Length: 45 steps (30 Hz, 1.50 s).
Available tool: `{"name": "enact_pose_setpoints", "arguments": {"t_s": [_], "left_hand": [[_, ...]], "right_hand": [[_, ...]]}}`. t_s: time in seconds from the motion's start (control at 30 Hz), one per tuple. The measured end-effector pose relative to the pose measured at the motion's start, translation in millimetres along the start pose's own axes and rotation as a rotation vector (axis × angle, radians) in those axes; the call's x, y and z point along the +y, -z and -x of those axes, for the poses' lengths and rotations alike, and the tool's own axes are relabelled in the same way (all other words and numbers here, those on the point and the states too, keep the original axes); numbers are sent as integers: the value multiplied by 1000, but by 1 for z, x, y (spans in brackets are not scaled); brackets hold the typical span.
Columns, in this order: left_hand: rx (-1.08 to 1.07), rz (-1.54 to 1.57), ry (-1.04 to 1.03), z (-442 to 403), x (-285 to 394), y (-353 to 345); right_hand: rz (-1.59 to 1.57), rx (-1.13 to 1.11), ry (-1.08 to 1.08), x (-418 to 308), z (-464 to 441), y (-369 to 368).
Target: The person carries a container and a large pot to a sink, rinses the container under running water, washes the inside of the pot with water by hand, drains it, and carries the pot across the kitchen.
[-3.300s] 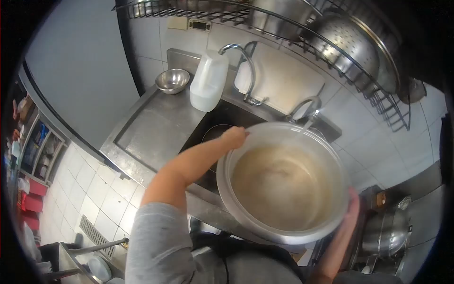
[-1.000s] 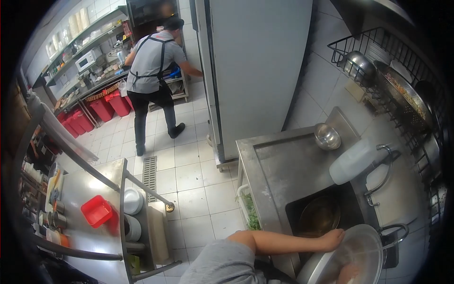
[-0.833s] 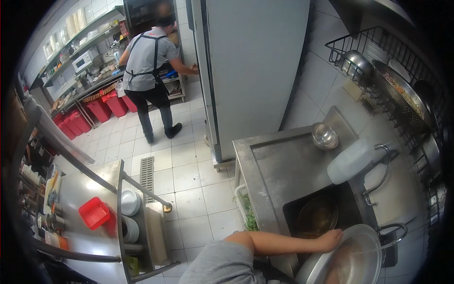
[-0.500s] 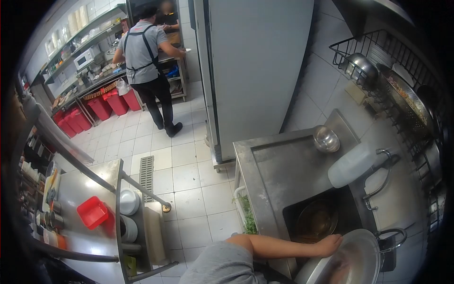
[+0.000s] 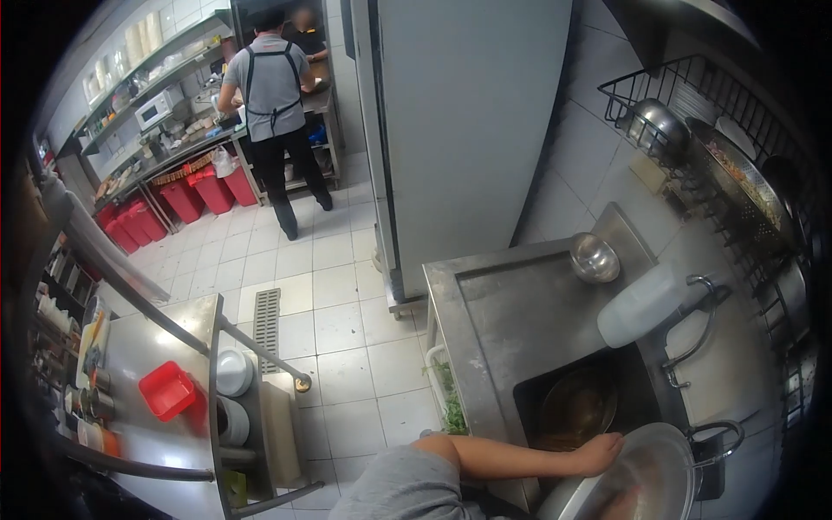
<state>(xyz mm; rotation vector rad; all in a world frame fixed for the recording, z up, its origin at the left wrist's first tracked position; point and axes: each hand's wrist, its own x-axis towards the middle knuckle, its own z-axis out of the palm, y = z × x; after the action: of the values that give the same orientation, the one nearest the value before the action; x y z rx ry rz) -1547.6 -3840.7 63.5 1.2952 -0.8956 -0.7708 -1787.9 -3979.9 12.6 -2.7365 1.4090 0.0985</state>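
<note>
My left hand (image 5: 600,455) reaches in from the bottom, its fingers closed on the rim of a large metal basin (image 5: 667,451). The basin leans at an angle at the sink's near edge, and something reddish shows blurred inside it. Just beyond my hand is the dark sink (image 5: 542,403), where a round pan (image 5: 579,406) sits with brownish liquid in it. My right hand is not in view.
A steel bowl (image 5: 594,257) and a translucent plastic jug (image 5: 641,305) stand beside the sink, near a curved faucet (image 5: 715,325). A wire rack (image 5: 654,74) holds dishes above. Left is a steel table (image 5: 139,338) with a red basket (image 5: 167,392). A co-worker (image 5: 276,87) stands far back.
My left hand stays on the basin's rim, which has barely shifted. The co-worker at the back has stepped and turned toward the counter, drawing the outstretched right arm in.
</note>
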Motion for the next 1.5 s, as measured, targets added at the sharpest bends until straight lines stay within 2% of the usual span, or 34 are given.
{"name": "enact_pose_setpoints", "arguments": {"t_s": [0.33, 0.63, 0.73, 1.2, 1.37, 1.5], "left_hand": [[10, 18, -3, 3, -2, 0], [86, 74, 15, 1, 2, -5], [45, 39, 48, 1, 5, -2], [38, 58, -52, -3, 0, -9], [3, 0, 62, -2, 4, -3], [4, 39, 30, -1, 1, -2]], "right_hand": [[56, -108, 13, -5, 0, 19], [41, -116, 16, 2, -9, 20], [24, -113, 26, 3, -12, 20], [32, -159, 14, 8, -24, 24], [28, -171, 20, 9, -27, 25], [22, -193, 21, 10, -33, 29]]}}
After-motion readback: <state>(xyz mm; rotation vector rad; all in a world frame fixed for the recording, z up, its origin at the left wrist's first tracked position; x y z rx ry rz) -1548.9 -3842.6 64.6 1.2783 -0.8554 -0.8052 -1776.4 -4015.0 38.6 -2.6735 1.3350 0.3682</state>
